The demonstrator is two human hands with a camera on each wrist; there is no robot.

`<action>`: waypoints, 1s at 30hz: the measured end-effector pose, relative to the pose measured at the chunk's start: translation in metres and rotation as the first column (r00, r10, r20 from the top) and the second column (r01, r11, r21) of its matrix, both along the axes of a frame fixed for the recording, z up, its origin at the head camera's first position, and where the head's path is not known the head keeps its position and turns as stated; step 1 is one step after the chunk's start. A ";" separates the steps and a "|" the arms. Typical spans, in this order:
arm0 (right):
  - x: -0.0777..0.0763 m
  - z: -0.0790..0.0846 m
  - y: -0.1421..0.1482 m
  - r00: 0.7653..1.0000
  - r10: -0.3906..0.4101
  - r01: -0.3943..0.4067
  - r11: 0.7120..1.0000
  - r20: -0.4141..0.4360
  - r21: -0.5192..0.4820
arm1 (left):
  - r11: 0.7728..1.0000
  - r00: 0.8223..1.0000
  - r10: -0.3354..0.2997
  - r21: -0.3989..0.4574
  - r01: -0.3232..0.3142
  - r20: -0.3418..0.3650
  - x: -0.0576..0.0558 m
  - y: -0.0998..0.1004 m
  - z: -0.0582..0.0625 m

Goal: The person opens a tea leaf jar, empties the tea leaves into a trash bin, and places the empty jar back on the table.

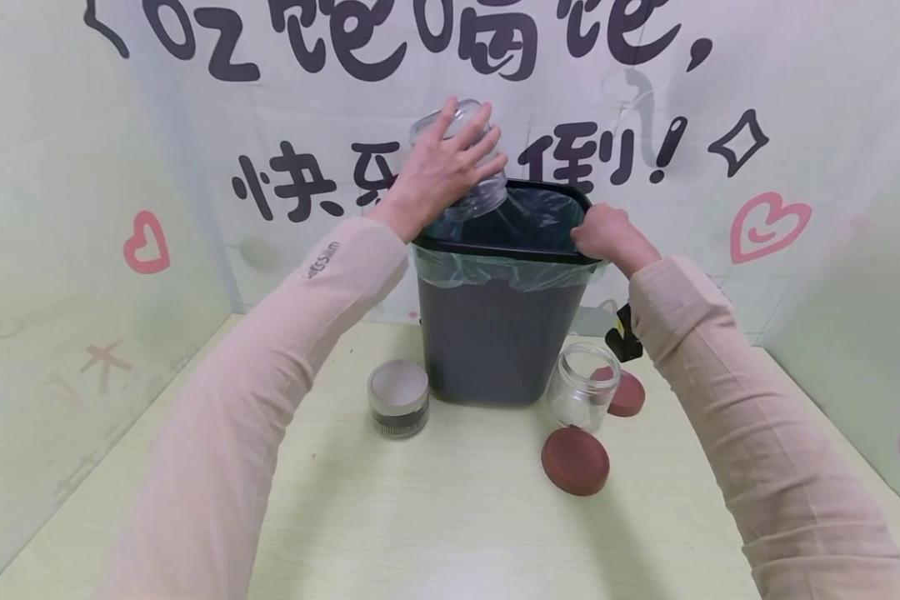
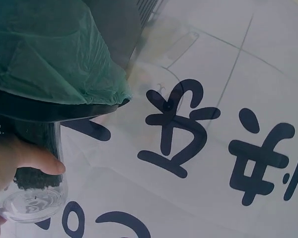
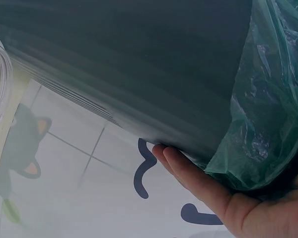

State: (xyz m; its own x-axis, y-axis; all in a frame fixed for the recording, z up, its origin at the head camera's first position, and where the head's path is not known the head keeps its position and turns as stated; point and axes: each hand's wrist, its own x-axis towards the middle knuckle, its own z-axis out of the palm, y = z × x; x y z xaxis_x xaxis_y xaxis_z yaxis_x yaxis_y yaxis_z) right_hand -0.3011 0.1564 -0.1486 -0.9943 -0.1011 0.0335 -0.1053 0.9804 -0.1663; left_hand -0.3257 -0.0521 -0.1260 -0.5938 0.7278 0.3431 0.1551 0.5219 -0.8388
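Observation:
My left hand [image 1: 446,162] grips a clear jar [image 1: 482,196], tilted with its base up, over the left side of a dark grey trash bin [image 1: 498,342]. In the left wrist view, something dark shows in or through the jar [image 2: 37,201]; which, I cannot tell. A green translucent bag [image 1: 487,271] lines the bin and folds over its black rim. At the bin's right corner, my right hand [image 1: 611,235] holds the rim and bag. In the right wrist view, fingers of the right hand [image 3: 228,206] lie along the bin's outer wall, below the bag edge [image 3: 258,144].
Left of the bin stands a jar with a grey top and dark lower part [image 1: 398,400]. To its right are an open clear jar [image 1: 570,404], a red lid [image 1: 575,461] and another red lid [image 1: 628,396]. A black object [image 1: 624,335] lies behind, near a printed wall sheet [image 1: 330,275].

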 end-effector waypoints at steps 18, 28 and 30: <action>0.000 0.000 0.000 1.000 -0.007 0.007 1.000 0.010 -0.022 | 0.976 0.999 -0.023 -0.218 0.013 -0.040 0.006 0.011 0.009; -0.001 0.000 0.000 1.000 -0.006 0.006 1.000 0.011 0.000 | 0.925 0.973 -0.150 -0.372 0.076 -0.176 0.005 0.007 0.002; -0.001 0.000 0.000 1.000 -0.011 0.011 1.000 0.014 -0.002 | 0.904 0.967 -0.163 -0.422 0.068 -0.194 0.006 0.006 -0.001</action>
State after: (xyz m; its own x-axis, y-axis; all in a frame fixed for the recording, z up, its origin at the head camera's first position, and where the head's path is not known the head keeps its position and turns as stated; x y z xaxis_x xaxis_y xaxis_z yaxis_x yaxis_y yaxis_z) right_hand -0.3023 0.1561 -0.1490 -0.9958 -0.0898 0.0197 -0.0918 0.9813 -0.1693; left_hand -0.3200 -0.0464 -0.1267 -0.4413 0.8904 0.1119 -0.0198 0.1150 -0.9932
